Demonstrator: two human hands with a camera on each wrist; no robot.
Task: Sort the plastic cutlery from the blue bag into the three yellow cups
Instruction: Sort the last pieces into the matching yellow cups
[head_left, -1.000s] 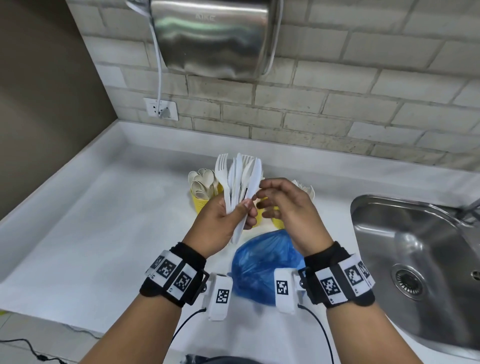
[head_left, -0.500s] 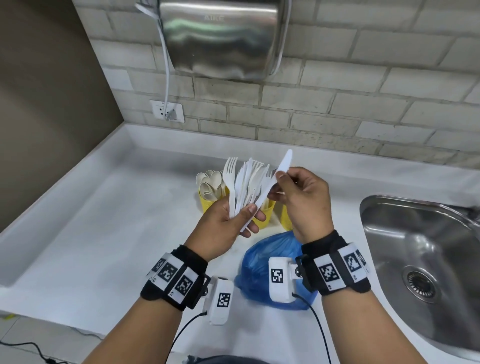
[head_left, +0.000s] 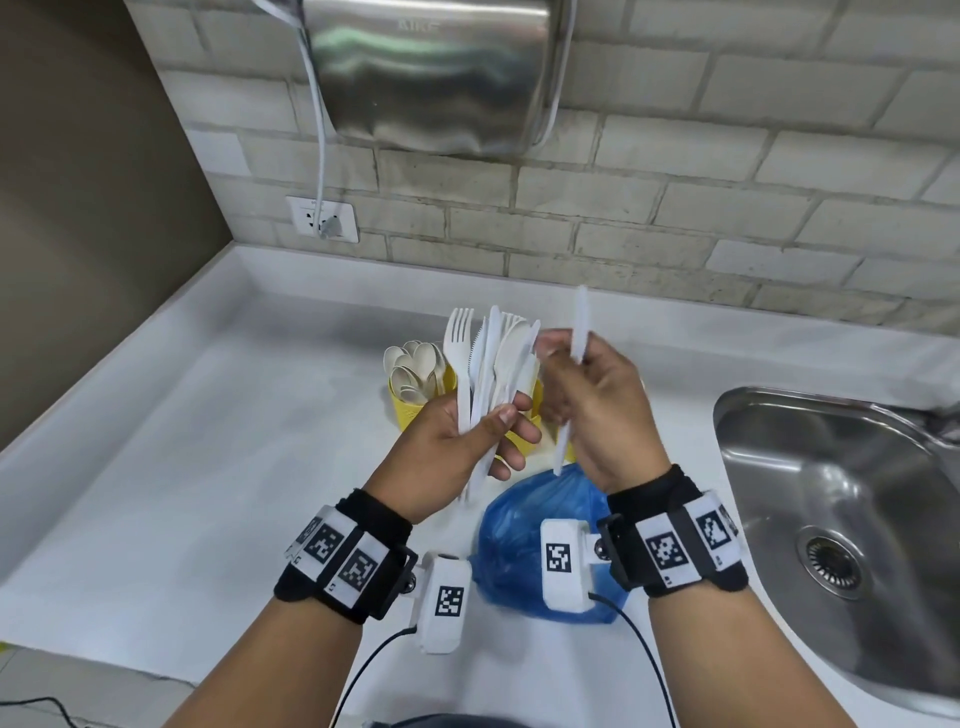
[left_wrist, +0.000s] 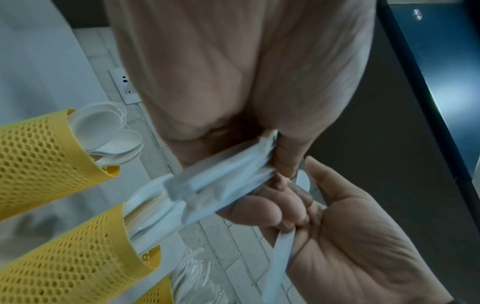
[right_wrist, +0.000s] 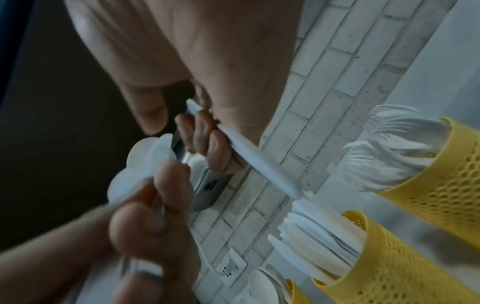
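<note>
- Near the table's back edge, three yellow cups (left_wrist: 52, 267) already hold sorted cutlery.
- Left hand (head_left: 447, 457) grips a mixed bundle (head_left: 493, 364) awaiting sorting.
- Right hand (head_left: 597, 410) pinches one knife (head_left: 577, 332).

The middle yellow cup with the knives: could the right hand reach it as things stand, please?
Probably yes. The right hand holds a single knife just above the middle yellow cup, whose mouth is open; the left hand and its bundle sit to one side.
</note>
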